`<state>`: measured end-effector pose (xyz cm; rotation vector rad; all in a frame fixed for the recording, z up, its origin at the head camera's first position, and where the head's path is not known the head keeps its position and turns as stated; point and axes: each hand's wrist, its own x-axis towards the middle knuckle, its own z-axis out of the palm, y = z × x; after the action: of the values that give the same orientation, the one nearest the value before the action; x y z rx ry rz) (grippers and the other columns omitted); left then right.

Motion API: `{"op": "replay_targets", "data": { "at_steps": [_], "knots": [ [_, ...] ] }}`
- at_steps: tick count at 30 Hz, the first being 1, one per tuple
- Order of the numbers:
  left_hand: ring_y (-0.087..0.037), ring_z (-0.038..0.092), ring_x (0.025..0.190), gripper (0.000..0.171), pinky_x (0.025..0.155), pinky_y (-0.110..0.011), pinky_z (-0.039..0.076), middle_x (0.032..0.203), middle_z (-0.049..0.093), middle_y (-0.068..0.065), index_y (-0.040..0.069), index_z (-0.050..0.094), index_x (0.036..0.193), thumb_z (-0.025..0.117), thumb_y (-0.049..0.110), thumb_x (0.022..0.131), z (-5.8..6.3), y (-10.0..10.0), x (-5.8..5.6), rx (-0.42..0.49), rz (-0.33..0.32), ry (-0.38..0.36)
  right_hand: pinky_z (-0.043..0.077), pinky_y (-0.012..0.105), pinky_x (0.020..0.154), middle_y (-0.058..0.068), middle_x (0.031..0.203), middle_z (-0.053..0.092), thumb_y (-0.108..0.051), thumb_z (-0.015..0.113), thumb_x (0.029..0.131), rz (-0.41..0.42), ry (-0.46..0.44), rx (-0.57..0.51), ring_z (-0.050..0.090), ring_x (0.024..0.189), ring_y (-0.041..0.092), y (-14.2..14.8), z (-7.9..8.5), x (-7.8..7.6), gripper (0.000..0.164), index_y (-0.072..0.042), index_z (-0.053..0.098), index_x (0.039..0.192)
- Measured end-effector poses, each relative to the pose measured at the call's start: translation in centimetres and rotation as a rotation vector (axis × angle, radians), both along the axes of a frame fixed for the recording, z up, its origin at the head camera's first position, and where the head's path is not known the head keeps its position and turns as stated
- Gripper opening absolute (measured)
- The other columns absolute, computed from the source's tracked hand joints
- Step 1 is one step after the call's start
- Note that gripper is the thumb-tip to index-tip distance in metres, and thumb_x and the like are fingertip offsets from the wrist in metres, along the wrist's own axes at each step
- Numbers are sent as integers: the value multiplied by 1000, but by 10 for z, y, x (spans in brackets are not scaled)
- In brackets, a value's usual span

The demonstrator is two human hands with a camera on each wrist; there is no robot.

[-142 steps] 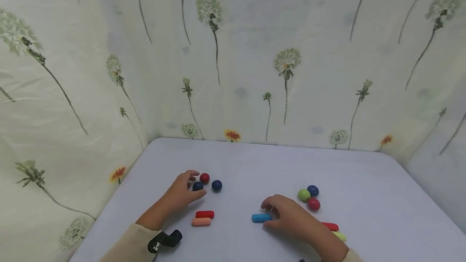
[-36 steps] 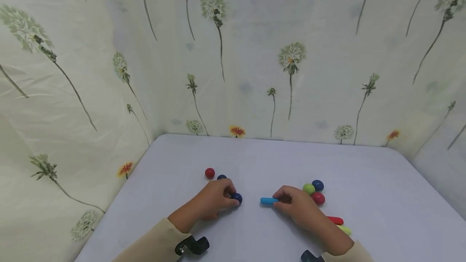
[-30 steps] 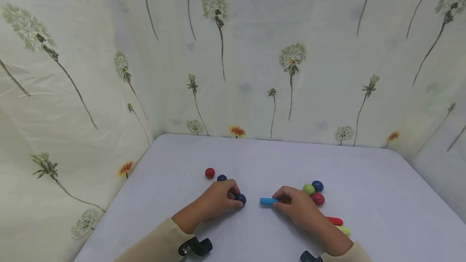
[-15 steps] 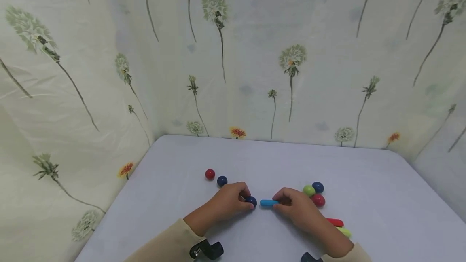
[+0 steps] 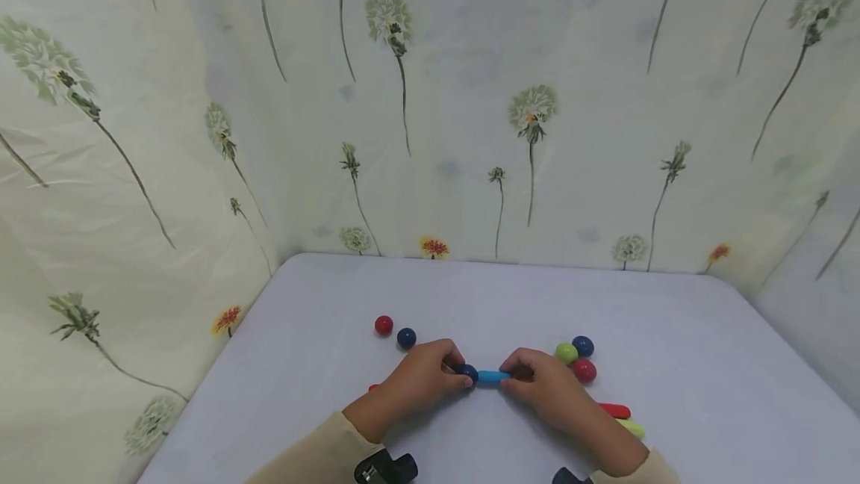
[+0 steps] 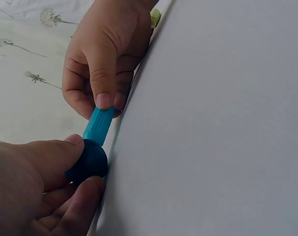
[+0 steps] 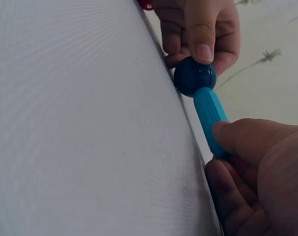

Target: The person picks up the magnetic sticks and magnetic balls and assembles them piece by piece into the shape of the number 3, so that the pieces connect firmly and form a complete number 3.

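Note:
My left hand (image 5: pixel 425 373) pinches a dark blue ball (image 7: pixel 192 76) between thumb and fingers, low over the white table. My right hand (image 5: pixel 547 387) pinches the far end of a light blue ridged stick (image 7: pixel 208 115) by thumb and fingertips. In both wrist views the stick's free end meets the side of the ball. The stick lies level, pointing left at the ball in the head view. Behind my left hand sit a red ball (image 5: pixel 384 325) and another dark blue ball (image 5: pixel 406 338).
Right of my right hand cluster a green ball (image 5: pixel 566 352), a blue ball (image 5: pixel 583 346) and a red ball (image 5: pixel 584 370). A red stick (image 5: pixel 614 410) and a yellow-green stick (image 5: pixel 631 428) lie partly behind my right forearm. Flowered cloth (image 5: pixel 457 95) hangs behind the white table (image 5: pixel 510 297).
My left hand has picked up a dark blue ball and carried it right until it meets the light blue stick. My right hand took hold of that stick earlier and now stays nearly still.

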<state>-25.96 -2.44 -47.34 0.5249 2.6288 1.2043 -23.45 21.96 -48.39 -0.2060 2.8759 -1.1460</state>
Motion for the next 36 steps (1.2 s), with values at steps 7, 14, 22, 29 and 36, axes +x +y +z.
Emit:
{"op": "replay_targets", "data": {
  "at_steps": [7,14,22,29,36],
  "knots": [
    [-8,62,86,22,80,-31,55,94,69,12,24,69,99,87,28,87,0,1,0,33,13,-12,58,35,88,-12,96,71,-19,85,88,-8,8,-8,65,91,8,1,3,-1,18,-26,73,101],
    [-7,63,87,24,81,-31,55,96,69,12,22,68,101,87,28,88,0,1,2,48,12,-14,60,38,90,-8,99,72,-24,82,92,-76,49,-27,67,95,11,0,13,3,17,-21,73,107],
    [-6,63,87,25,81,-31,55,97,69,11,22,67,102,87,27,87,-1,-1,2,41,13,-6,60,41,88,0,105,70,-23,77,95,-145,167,83,67,97,17,10,24,6,20,-14,73,112],
    [-6,63,89,25,82,-31,56,99,68,11,22,66,101,86,28,88,-1,-3,3,33,11,-11,59,45,87,7,109,69,-23,75,95,-234,245,124,68,98,23,28,28,4,23,-9,71,114],
    [-6,63,89,25,82,-31,55,100,69,11,23,66,101,86,27,88,-3,-1,3,48,-8,-27,55,52,94,13,118,68,-25,73,97,-267,250,123,66,109,29,50,30,7,30,-6,70,121]
  ]
}}
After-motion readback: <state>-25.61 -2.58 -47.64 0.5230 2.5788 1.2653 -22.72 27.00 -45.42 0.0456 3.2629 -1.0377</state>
